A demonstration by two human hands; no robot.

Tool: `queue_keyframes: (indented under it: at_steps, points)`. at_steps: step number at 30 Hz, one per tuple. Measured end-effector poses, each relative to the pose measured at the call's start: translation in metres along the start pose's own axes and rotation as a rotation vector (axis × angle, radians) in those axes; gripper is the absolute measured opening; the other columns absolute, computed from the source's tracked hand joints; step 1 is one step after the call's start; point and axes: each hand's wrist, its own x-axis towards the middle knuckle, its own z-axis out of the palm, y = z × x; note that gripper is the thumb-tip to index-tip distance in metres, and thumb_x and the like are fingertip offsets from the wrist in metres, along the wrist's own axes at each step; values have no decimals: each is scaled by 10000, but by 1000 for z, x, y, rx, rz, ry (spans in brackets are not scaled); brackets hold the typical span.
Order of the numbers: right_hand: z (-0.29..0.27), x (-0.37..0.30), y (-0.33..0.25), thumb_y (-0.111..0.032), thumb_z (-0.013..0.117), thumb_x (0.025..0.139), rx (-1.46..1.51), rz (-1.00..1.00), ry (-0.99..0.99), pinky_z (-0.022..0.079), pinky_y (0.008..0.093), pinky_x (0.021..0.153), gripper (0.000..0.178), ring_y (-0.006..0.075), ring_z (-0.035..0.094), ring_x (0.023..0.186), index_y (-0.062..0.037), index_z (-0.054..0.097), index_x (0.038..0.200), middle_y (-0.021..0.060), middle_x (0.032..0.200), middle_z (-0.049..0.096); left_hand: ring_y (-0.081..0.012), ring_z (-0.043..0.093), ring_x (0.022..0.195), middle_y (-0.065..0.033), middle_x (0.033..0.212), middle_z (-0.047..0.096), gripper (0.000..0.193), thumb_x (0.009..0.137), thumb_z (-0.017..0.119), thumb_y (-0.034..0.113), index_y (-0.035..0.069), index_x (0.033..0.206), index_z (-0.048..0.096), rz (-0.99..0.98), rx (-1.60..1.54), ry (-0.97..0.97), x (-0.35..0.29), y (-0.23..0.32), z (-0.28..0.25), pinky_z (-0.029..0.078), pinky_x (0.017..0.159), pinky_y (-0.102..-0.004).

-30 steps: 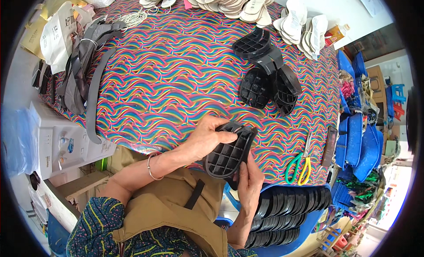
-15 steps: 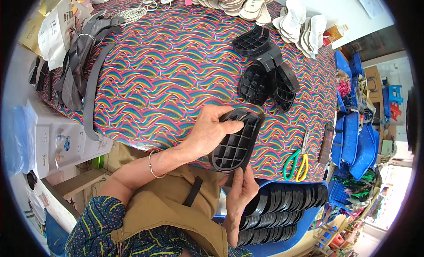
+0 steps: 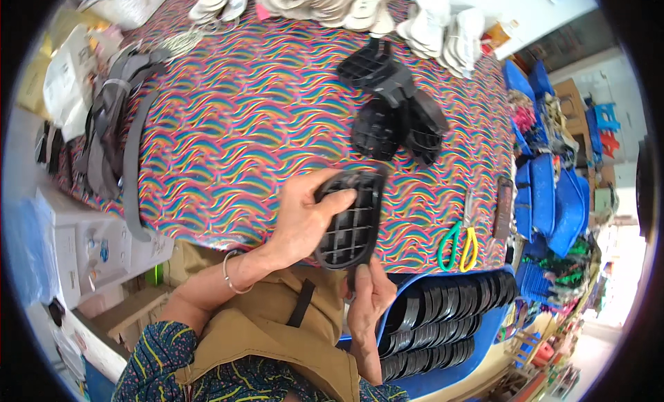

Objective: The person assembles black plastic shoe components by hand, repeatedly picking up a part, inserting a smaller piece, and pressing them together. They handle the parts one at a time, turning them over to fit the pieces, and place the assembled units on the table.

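My left hand [image 3: 299, 221] grips a black shoe sole [image 3: 351, 229] from its left side, with the thumb laid over its hollow, gridded face. At the sole's lower end, the fingers of my right hand [image 3: 371, 298] are closed on a dark piece at its edge. Whether that piece is part of the sole or a separate strip cannot be made out. Both hands are above the table's near edge. Beyond them, several more black soles [image 3: 379, 129] lie heaped on the patterned tablecloth [image 3: 235, 139].
Scissors [image 3: 472, 239] with green and yellow handles lie right of my hands, beside a dark block [image 3: 504, 207]. Below them, a blue bin [image 3: 492, 336] holds rows of black soles. Pale insoles [image 3: 304, 2] are stacked at the back. Grey strips [image 3: 104, 139] lie left.
The view has shifted, so most table items appear further left. Both hands keep the same hold on the sole, which looks slightly more upright and blurred.
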Motion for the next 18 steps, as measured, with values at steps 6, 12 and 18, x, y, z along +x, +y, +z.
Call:
queue_keyframes:
  at_steps: [6,12,18]
  points:
    - [2,22,-15,-70,571,999,110,-20,-14,343,203,443,241,30,485,493,37,675,1188,-22,617,571,-86,622,825,-29,953,664,240,907,665,98,-33,1106,631,54,-336,207,-17,-3,16,510,760,-250]
    - [-28,41,-25,-33,599,962,-34,-112,-104,524,290,641,319,128,673,740,42,633,1270,131,825,699,-118,537,1127,-71,1222,554,500,917,654,86,16,1358,428,24,-208,-35,-41,-10,0,464,949,-310]
    - [-62,54,-30,9,628,891,-245,-357,-252,556,364,709,290,330,713,830,83,635,1171,222,919,691,-248,550,1219,-161,1299,551,684,856,682,549,19,1271,558,82,194,-379,-16,21,-68,469,973,-388]
